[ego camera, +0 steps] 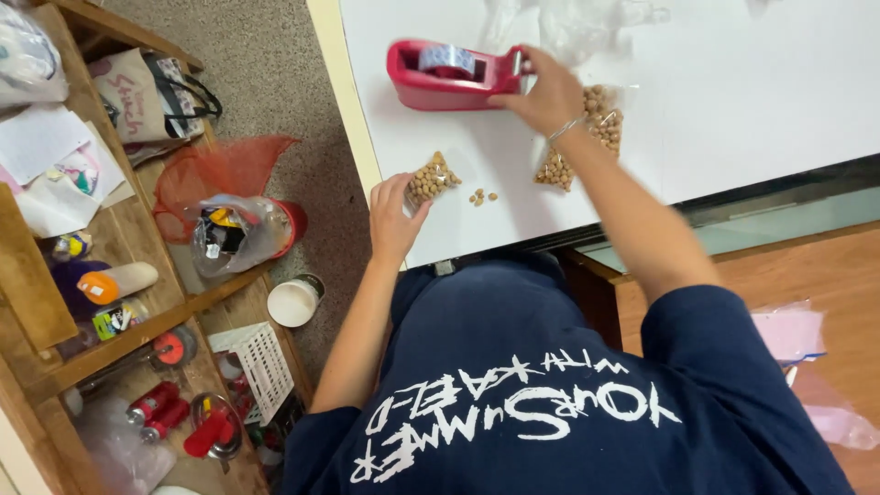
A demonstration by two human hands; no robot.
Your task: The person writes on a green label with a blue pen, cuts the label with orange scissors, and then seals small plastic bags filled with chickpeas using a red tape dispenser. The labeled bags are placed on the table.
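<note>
My left hand [394, 215] rests at the near edge of the white table [733, 92] and pinches a small clear bag of light-brown round nuts [431, 179]. A few loose nuts [483, 195] lie just right of it. My right hand [548, 92], with a thin bracelet on the wrist, reaches farther out and grips the cutter end of a red tape dispenser [449, 75] that holds a clear roll. A larger clear bag of the same nuts [587, 137] lies partly under my right wrist.
Crumpled clear plastic bags [568, 23] lie at the table's far side. A wooden shelf [137, 330] on the left holds a red mesh bag [215, 174], a clear jar [240, 234], bottles, papers and a white basket [261, 367]. Pink plastic [793, 332] lies at the right.
</note>
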